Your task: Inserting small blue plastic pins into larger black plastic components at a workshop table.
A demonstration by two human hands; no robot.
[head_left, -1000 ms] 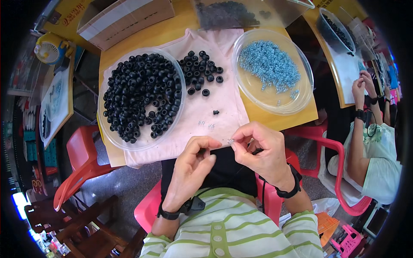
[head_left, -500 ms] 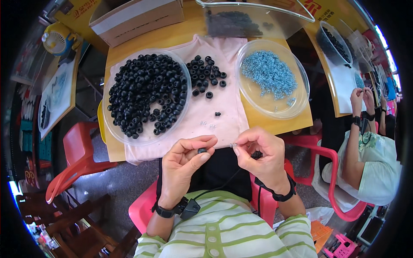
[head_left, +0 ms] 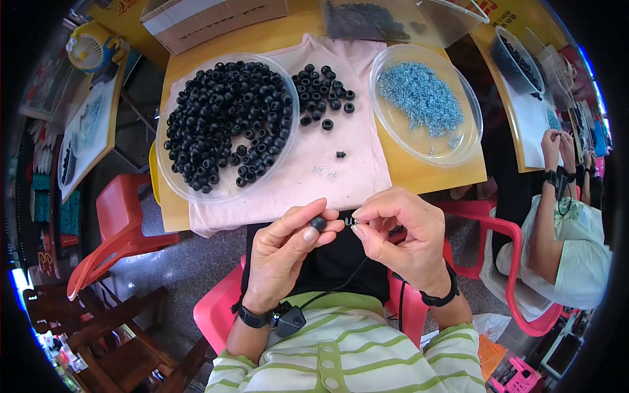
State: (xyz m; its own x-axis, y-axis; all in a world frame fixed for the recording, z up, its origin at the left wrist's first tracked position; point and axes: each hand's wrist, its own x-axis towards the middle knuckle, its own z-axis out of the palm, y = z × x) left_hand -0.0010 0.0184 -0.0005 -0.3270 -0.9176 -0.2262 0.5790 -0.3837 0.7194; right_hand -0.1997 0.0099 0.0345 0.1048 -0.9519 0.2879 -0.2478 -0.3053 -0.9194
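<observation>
- Left hand [head_left: 278, 250]: thumb and forefinger clamped on a round, matt black bead [head_left: 318, 223], held off the counter's near edge.
- Right hand [head_left: 409, 234]: thumb and forefinger pinched on a small silver metal coil [head_left: 350, 221], just beside the left fingertips; contact cannot be confirmed.
- Handling, in judgement: pinch the coil lightly near one end, leaving the other exposed; turn the bead's opening toward it and steady both hands before closing the gap. Squeezing hard may bend or flick the coil.
- Pale pink cloth [head_left: 357, 187], over the counter's near edge: loose silver coils [head_left: 332, 175] and a small black piece [head_left: 340, 154].
- Yellow counter [head_left: 452, 178], right edge: clear round plastic dish [head_left: 419, 141] of bluish-silver coils.
- Left edge: clear round plastic tub [head_left: 296, 108] of black beads.
- Far edge: brown cardboard box [head_left: 216, 27], left of centre.
</observation>
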